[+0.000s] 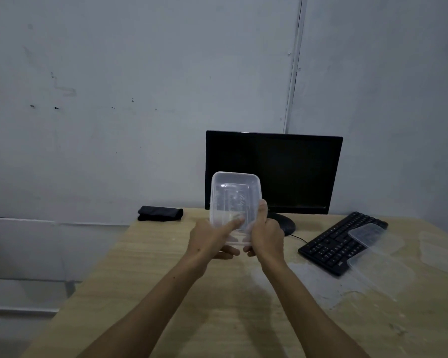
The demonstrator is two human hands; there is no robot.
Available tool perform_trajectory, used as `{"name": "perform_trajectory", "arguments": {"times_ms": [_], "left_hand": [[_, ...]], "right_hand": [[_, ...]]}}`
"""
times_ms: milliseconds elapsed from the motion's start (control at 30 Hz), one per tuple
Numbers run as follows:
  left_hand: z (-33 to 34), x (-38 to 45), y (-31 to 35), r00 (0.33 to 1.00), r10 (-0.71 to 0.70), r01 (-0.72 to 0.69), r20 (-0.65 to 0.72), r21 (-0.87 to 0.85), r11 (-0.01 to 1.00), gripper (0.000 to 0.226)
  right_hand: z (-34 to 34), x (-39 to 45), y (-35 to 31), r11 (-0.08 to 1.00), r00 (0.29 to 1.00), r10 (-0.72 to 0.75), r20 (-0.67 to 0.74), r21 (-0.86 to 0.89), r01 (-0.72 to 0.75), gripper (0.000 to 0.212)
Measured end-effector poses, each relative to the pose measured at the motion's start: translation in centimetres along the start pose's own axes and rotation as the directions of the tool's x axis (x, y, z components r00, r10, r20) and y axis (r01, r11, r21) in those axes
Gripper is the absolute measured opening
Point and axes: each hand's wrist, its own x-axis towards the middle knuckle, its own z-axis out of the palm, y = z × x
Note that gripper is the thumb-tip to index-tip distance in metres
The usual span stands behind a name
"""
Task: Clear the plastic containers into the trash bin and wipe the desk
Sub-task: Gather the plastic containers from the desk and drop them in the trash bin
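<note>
Clear rectangular container (234, 200), tilted upright

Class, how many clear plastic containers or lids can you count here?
3: one container held up in both hands, two lids, one on the keyboard, one beside it. More may be unseen.

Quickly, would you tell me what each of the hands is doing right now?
Left hand: holding the clear plastic container.
Right hand: holding the same container.

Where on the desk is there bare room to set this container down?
Bare wood lies left of both hands, between the folded black cloth and the near edge of the light wooden desk. The right side is crowded: black keyboard with clear plastic lids overlapping it. The clear rectangular plastic container is gripped by left hand and right hand.
</note>
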Motion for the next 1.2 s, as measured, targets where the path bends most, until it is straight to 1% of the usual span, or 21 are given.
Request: {"name": "perform_trajectory", "arguments": {"times_ms": [33, 67, 100, 167, 233, 267, 333, 400, 467, 533, 567, 633, 700, 767, 833, 900, 967, 1033, 1133, 1200], "left_hand": [[0.1, -0.1, 0.0, 0.999, 0.024, -0.023, -0.042, 0.019, 1.000, 0.036], [0.0, 0.0, 0.0, 0.995, 0.044, -0.041, -0.087, 0.037, 0.998, 0.040], [-0.1, 0.2, 0.1, 0.991, 0.053, -0.047, -0.123, 0.047, 0.998, 0.045], [-0.5, 0.7, 0.2, 0.984, 0.020, -0.017, -0.177, 0.018, 1.000, 0.050], [-0.9, 1.0, 0.1, 0.977, -0.019, 0.008, -0.211, -0.051, 0.999, 0.052], [-1.0, 1.1, -0.1, 0.976, -0.027, 0.011, -0.214, -0.072, 0.997, 0.053], [-1.1, 0.9, -0.4, 0.986, -0.036, 0.019, -0.160, -0.103, 0.995, 0.055], [-1.1, 0.5, -0.8, 1.000, -0.015, 0.014, -0.003, -0.171, 0.985, 0.050], [-1.2, 0.1, -1.2, 0.986, 0.046, -0.003, 0.163, -0.251, 0.968, 0.043], [-1.7, -0.1, -1.6, 0.966, 0.119, -0.045, 0.231, -0.302, 0.952, 0.039], [-1.9, -0.1, -1.8, 0.962, 0.137, -0.052, 0.236, -0.337, 0.940, 0.038], [-2.4, -0.1, -2.2, 0.961, 0.137, -0.022, 0.240, -0.425, 0.905, 0.044], [-2.7, 0.0, -2.2, 0.962, 0.131, -0.010, 0.240, -0.447, 0.895, 0.052], [-3.0, 0.0, -2.1, 0.962, 0.123, -0.013, 0.244, -0.409, 0.913, 0.058], [-3.9, 0.0, -1.4, 0.961, 0.090, 0.003, 0.261, -0.337, 0.941, 0.058], [-5.1, 0.2, -0.6, 0.953, 0.030, 0.058, 0.301, -0.279, 0.958, 0.055], [-6.1, 0.5, 0.0, 0.943, -0.023, 0.115, 0.333, -0.258, 0.959, 0.050], [-6.7, 0.6, 0.2, 0.942, -0.045, 0.143, 0.332, -0.279, 0.950, 0.048], [-6.4, 0.5, -0.1, 0.962, -0.013, 0.115, 0.273, -0.362, 0.925, 0.052], [-5.7, 0.0, -0.5, 0.962, -0.004, 0.118, 0.275, -0.401, 0.909, 0.053]], "right_hand": [[-0.1, -0.1, 0.0, 0.999, 1.000, 0.021, 0.011, 0.026, -0.021, 0.073], [-0.1, -0.2, 0.0, 0.997, 0.998, 0.047, 0.051, 0.067, -0.050, 0.072], [-0.2, -0.4, -0.1, 0.991, 0.990, 0.073, 0.118, 0.102, -0.085, 0.072], [-0.6, -0.6, -0.1, 0.982, 0.951, 0.103, 0.292, 0.125, -0.144, 0.071], [-0.8, -1.0, 0.1, 0.979, 0.900, 0.062, 0.432, 0.150, -0.140, 0.063], [-0.8, -1.1, 0.2, 0.976, 0.887, 0.028, 0.462, 0.180, -0.124, 0.059], [-1.0, -1.2, 0.5, 0.957, 0.899, -0.010, 0.438, 0.264, -0.118, 0.054], [-1.2, -1.1, 0.6, 0.931, 0.926, 0.008, 0.378, 0.335, -0.144, 0.056], [-1.3, -1.1, 0.5, 0.911, 0.929, 0.051, 0.368, 0.363, -0.194, 0.058], [-1.3, -1.3, 0.4, 0.894, 0.915, 0.078, 0.396, 0.379, -0.239, 0.057], [-1.3, -1.5, 0.3, 0.884, 0.909, 0.085, 0.408, 0.390, -0.258, 0.057], [-1.1, -1.9, 0.0, 0.857, 0.901, 0.107, 0.419, 0.421, -0.298, 0.057], [-0.9, -2.1, -0.2, 0.836, 0.894, 0.147, 0.423, 0.430, -0.340, 0.057], [-0.9, -2.2, -0.4, 0.849, 0.890, 0.167, 0.423, 0.397, -0.348, 0.057], [-1.0, -2.2, -0.2, 0.902, 0.896, 0.144, 0.419, 0.317, -0.293, 0.054], [-1.0, -2.1, 0.0, 0.933, 0.901, 0.106, 0.421, 0.270, -0.236, 0.048], [-1.2, -1.8, -0.1, 0.915, 0.893, 0.108, 0.437, 0.308, -0.261, 0.042], [-1.3, -1.6, -0.5, 0.873, 0.887, 0.099, 0.450, 0.389, -0.295, 0.036], [-0.6, -1.7, -0.9, 0.861, 0.927, 0.056, 0.370, 0.452, -0.232, 0.032], [0.1, -2.1, -1.3, 0.850, 0.943, 0.067, 0.326, 0.476, -0.225, 0.032]]}}
